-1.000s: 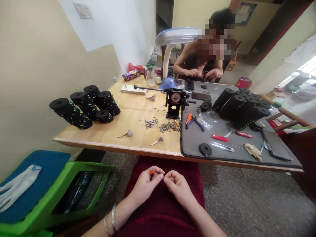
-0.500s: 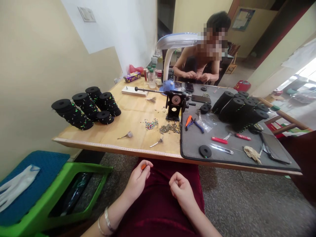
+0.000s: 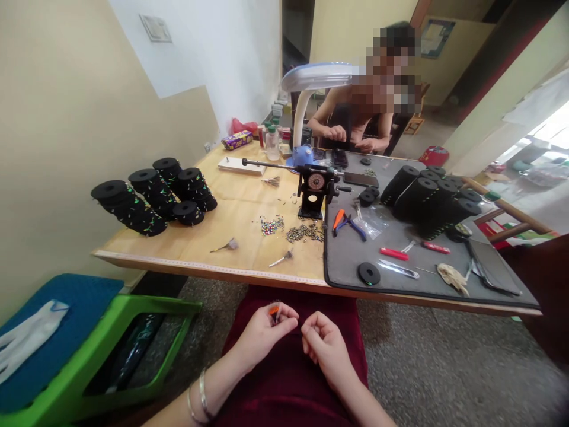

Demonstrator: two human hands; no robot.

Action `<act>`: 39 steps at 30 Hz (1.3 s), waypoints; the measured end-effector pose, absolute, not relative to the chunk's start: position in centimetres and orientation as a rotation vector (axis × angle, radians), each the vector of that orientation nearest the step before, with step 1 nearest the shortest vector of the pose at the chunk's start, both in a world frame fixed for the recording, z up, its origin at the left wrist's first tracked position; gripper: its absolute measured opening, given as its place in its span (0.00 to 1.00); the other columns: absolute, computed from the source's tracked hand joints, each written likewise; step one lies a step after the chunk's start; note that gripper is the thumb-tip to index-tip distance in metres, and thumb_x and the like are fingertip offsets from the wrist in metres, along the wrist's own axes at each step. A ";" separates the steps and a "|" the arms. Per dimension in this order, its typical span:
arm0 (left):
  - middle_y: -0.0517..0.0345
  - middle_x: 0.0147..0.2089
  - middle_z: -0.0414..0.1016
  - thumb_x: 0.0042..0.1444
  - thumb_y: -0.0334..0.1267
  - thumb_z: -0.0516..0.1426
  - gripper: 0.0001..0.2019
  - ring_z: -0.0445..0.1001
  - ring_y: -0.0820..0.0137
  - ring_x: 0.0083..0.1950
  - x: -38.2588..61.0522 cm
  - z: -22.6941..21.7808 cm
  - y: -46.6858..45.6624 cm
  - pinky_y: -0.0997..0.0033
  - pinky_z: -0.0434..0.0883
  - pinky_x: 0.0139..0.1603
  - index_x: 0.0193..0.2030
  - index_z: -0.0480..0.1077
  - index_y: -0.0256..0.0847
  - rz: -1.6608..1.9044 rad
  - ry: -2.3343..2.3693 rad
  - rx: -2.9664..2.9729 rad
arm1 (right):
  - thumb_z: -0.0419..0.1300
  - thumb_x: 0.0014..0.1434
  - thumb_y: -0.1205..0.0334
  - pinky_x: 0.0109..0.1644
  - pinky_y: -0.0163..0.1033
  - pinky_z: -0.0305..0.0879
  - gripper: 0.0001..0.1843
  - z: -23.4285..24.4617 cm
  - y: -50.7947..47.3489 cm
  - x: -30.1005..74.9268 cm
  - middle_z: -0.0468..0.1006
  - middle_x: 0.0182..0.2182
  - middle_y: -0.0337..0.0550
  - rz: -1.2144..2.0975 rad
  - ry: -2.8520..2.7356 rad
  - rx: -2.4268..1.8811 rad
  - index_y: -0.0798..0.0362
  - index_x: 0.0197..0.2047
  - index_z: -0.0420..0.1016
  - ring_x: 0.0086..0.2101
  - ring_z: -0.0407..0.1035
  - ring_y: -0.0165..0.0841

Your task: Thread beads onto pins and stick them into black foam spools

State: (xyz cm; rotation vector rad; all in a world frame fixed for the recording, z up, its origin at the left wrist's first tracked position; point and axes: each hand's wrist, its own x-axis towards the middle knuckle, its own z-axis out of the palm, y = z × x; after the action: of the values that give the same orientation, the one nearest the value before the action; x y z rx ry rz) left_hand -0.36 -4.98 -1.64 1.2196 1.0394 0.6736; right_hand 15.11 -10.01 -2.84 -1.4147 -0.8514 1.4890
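Over my lap, below the table edge, my left hand point(image 3: 269, 329) curls around a small orange piece point(image 3: 274, 309) with dark, thin bits about it; its exact kind is too small to tell. Close to its right, my right hand point(image 3: 322, 341) is closed in a pinch, and whatever lies between its fingertips cannot be made out. The two hands are slightly apart. On the table in front lie a brush-like tool with a pale handle point(image 3: 281, 259), a second one point(image 3: 226, 245), loose coloured beads point(image 3: 271, 225) and small metal parts point(image 3: 304, 232).
Black foam spools stand stacked at left point(image 3: 128, 207) and right point(image 3: 427, 196). A hand-cranked winder point(image 3: 313, 190) and a lamp point(image 3: 302, 155) occupy the middle. Pliers point(image 3: 349, 226) and a foam disc point(image 3: 368, 273) lie on the grey mat point(image 3: 347, 261). Another person works opposite. A green stool point(image 3: 146, 302) stands left.
My left hand has moved right and turned, coming closer to my right hand and showing more of the orange piece. My right hand has shifted only slightly. The person opposite has moved their hands apart.
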 end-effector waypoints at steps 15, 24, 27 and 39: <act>0.62 0.25 0.66 0.52 0.44 0.59 0.12 0.62 0.72 0.29 -0.3 -1.1 -4.7 0.73 0.62 0.34 0.25 0.69 0.37 0.745 1.059 1.213 | 0.63 0.51 0.43 0.18 0.28 0.57 0.22 -3.1 -9.4 15.7 0.78 0.25 0.43 1.560 -0.845 -1.307 0.56 0.35 0.71 0.21 0.67 0.27; 0.60 0.24 0.69 0.52 0.44 0.58 0.12 0.65 0.71 0.27 -0.1 0.0 -4.8 0.74 0.63 0.31 0.25 0.70 0.38 0.774 1.121 1.350 | 0.64 0.52 0.49 0.30 0.35 0.70 0.21 -1.1 -8.0 15.7 0.78 0.33 0.44 1.562 -0.901 -1.209 0.53 0.44 0.69 0.32 0.74 0.34; 0.60 0.24 0.71 0.53 0.41 0.58 0.10 0.66 0.71 0.27 -0.1 0.3 -5.0 0.74 0.63 0.30 0.25 0.70 0.38 0.800 1.157 1.427 | 0.63 0.53 0.49 0.21 0.30 0.60 0.17 -1.5 -7.7 14.8 0.72 0.19 0.34 1.623 -0.986 -1.278 0.54 0.36 0.67 0.18 0.64 0.26; 0.51 0.35 0.75 0.56 0.34 0.53 0.10 0.72 0.63 0.33 -2.7 2.6 2.2 0.66 0.66 0.37 0.44 0.70 0.39 0.704 1.513 2.072 | 0.63 0.49 0.41 0.18 0.29 0.37 0.23 -3.0 -7.4 15.3 0.60 0.11 0.26 1.532 -0.827 -1.233 0.51 0.26 0.60 0.13 0.43 0.21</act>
State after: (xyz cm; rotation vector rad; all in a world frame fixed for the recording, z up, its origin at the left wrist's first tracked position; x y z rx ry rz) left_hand -2.74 2.24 2.64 2.0718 1.5126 0.7035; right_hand 15.26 -7.44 -2.98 -1.2329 -0.8265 1.5317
